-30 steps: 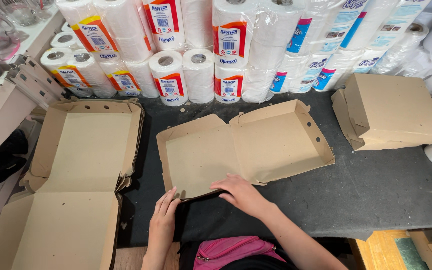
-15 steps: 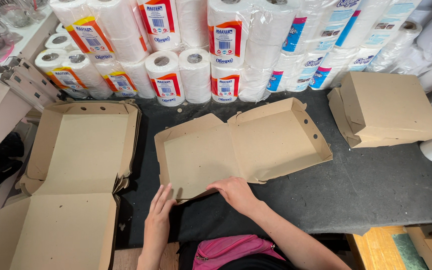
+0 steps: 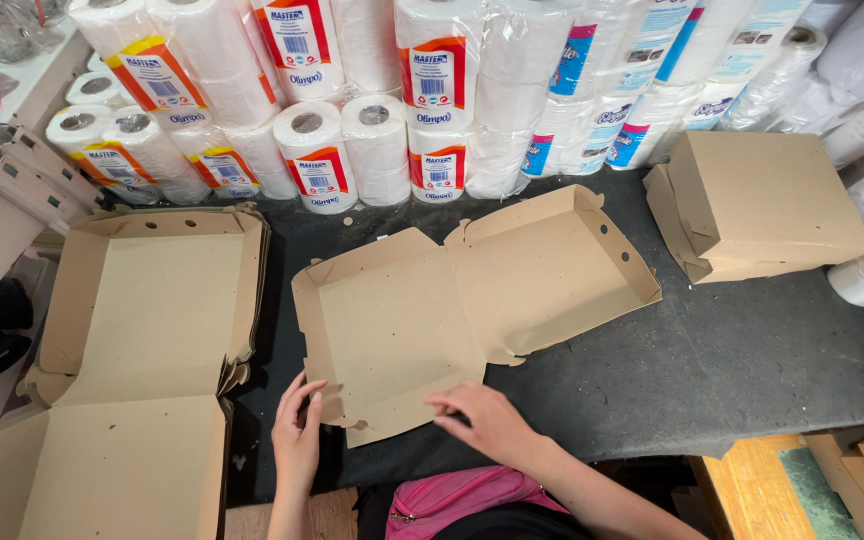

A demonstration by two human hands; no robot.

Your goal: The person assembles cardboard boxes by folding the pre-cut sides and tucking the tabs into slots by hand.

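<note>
Head view: the left hand (image 3: 297,440), fingers spread, had slid up to the near-left corner of the open cardboard box (image 3: 472,300) on the dark table (image 3: 752,360), while the right hand (image 3: 487,420) pressed flat on its near edge, suggesting that flap was being folded.

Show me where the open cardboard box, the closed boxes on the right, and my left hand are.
open cardboard box (image 3: 392,320), head view, on its flat left panel.
closed boxes (image 3: 767,200), head view, on the top box's lid.
left hand (image 3: 297,440), head view, on the back of the hand.
</note>
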